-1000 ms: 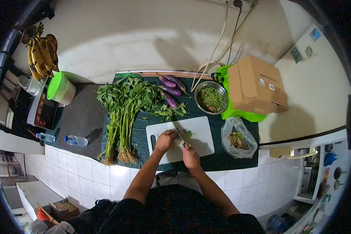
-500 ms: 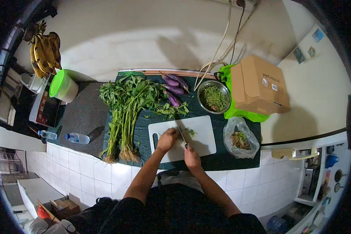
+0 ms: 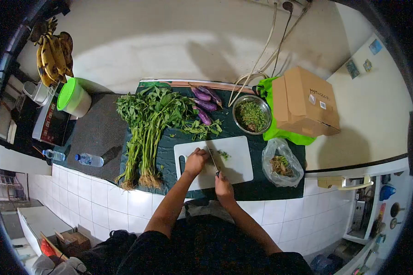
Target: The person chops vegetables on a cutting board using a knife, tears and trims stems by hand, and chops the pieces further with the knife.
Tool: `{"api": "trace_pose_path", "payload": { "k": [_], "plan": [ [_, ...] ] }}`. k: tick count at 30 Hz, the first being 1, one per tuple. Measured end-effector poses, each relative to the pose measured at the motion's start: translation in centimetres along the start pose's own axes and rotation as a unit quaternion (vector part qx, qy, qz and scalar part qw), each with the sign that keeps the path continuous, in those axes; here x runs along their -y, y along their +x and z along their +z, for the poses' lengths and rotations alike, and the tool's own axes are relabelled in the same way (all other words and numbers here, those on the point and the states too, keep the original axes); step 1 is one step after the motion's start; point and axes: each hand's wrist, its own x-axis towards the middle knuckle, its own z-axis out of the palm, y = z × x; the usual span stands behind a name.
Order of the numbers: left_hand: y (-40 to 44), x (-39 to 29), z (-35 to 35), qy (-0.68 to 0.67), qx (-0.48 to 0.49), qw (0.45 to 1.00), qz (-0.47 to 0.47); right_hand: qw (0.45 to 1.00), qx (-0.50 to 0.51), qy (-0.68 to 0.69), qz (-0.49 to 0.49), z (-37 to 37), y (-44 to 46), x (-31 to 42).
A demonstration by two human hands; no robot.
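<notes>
A white cutting board (image 3: 241,158) lies on the dark green covering in front of me. My right hand (image 3: 223,187) is closed round the handle of a knife (image 3: 212,156), its blade pointing away from me across the board. Close on the blade's left, my left hand (image 3: 196,161) rests on the board with curled fingers. What those fingers press on is hidden. Small chopped greens (image 3: 224,155) lie to the right of the blade. Just beyond the board are some leafy sprigs (image 3: 202,130). A steel bowl (image 3: 267,110) of cut greens stands at the back right.
Long-stemmed leafy greens with roots (image 3: 149,137) lie on the left. Several purple eggplants (image 3: 205,105) sit at the back. Right of the board are a plastic bag (image 3: 282,167) of scraps and a cardboard box (image 3: 305,103). A water bottle (image 3: 90,160) lies farther left.
The knife handle and my right hand have shifted slightly toward me. My left hand stays beside the blade. The whole view has moved a little.
</notes>
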Motion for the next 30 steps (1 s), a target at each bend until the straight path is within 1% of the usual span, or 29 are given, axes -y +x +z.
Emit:
{"api": "trace_pose_path", "payload": {
  "k": [1, 3, 4, 6, 9, 11, 13, 16, 18, 19, 21, 23, 25, 27, 29, 30],
  "plan": [
    [0.0, -0.1, -0.1, 0.003, 0.001, 1.000, 0.000, 1.000, 0.000, 0.001, 0.000, -0.2, 0.3, 0.2],
    [0.0, -0.3, -0.4, 0.006, 0.003, 1.000, 0.003, 0.997, 0.049, 0.020, 0.053, -0.7, 1.4, 0.5],
    [-0.1, -0.4, -0.7, 0.000, 0.011, 1.000, 0.004, 0.997, 0.046, 0.020, 0.055, -0.8, 1.7, 0.4],
    [0.2, -0.5, -0.8, -0.007, 0.016, 1.000, 0.006, 0.999, 0.030, 0.025, 0.011, -1.5, 2.3, 0.4],
    [0.0, -0.6, -0.7, -0.003, 0.006, 1.000, -0.015, 0.998, 0.049, 0.037, 0.016, -2.4, 2.3, 0.8],
    [0.3, -0.5, -0.5, 0.024, 0.017, 0.999, -0.033, 0.998, 0.052, 0.030, 0.023, -2.8, 1.9, 1.2],
    [0.3, -0.4, -0.5, 0.013, 0.006, 0.999, -0.030, 0.998, 0.058, 0.025, 0.031, -2.6, 1.1, 1.3],
    [0.2, -0.4, -0.5, 0.000, -0.017, 0.999, -0.030, 0.998, 0.036, 0.029, 0.032, -1.3, -0.3, 0.7],
    [0.3, -0.6, -0.7, -0.003, -0.027, 0.999, -0.029, 0.996, -0.060, 0.041, -0.044, -0.2, -0.2, 0.1],
    [0.3, -0.7, -1.0, -0.006, -0.027, 0.999, -0.038, 0.996, -0.061, 0.041, -0.043, -0.1, 0.2, 0.2],
    [0.3, -0.8, -0.9, -0.010, -0.026, 0.999, -0.044, 0.998, 0.019, 0.038, 0.045, -0.5, 1.4, 0.6],
    [0.4, -0.4, -0.6, 0.013, 0.008, 0.997, -0.078, 0.998, 0.019, 0.046, 0.031, -1.7, 1.7, 0.9],
    [0.4, -0.8, -1.2, 0.019, 0.006, 0.997, -0.081, 0.998, 0.023, 0.053, 0.016, -2.2, 1.5, 1.2],
    [0.3, -1.0, -1.1, 0.023, 0.006, 0.996, -0.084, 0.996, 0.057, 0.049, 0.044, -2.4, 1.2, 1.3],
    [0.0, -0.7, -0.8, 0.024, -0.013, 0.998, -0.054, 0.996, 0.060, 0.031, 0.060, -2.2, 0.7, 1.6],
    [0.0, -0.8, -0.9, 0.024, -0.013, 0.998, -0.056, 0.995, 0.063, 0.013, 0.075, -2.0, 0.3, 1.7]
  ]
}}
